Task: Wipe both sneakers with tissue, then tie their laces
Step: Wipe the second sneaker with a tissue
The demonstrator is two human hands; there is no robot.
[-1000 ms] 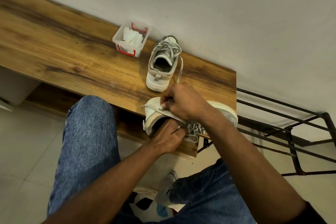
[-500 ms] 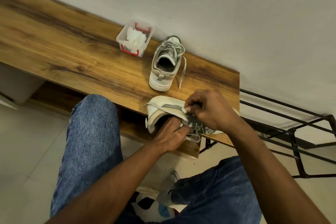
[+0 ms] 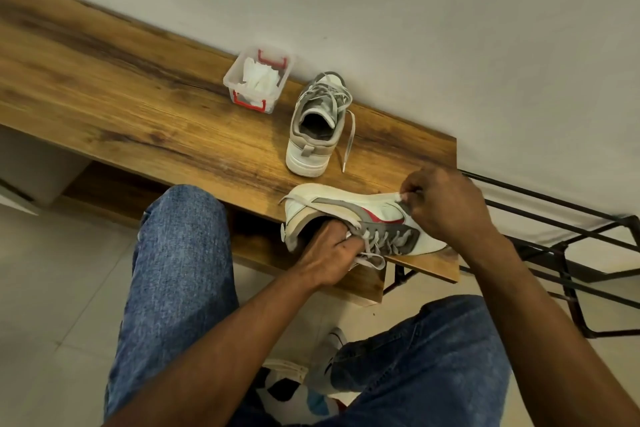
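Left hand (image 3: 332,255) grips the near sneaker (image 3: 360,218) at its opening on the tabletop (image 3: 138,114). Right hand (image 3: 443,204) pinches tissue (image 3: 401,197) against its side.

text: none legible | checked: near sneaker (image 3: 363,215), far sneaker (image 3: 317,128) (red side mark only, no letters)

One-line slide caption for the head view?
Left hand grips the near white-and-grey sneaker on the wooden bench; right hand pinches white tissue at its toe.

Wooden bench (image 3: 145,107) against wall; black metal rack (image 3: 568,253) beside it.
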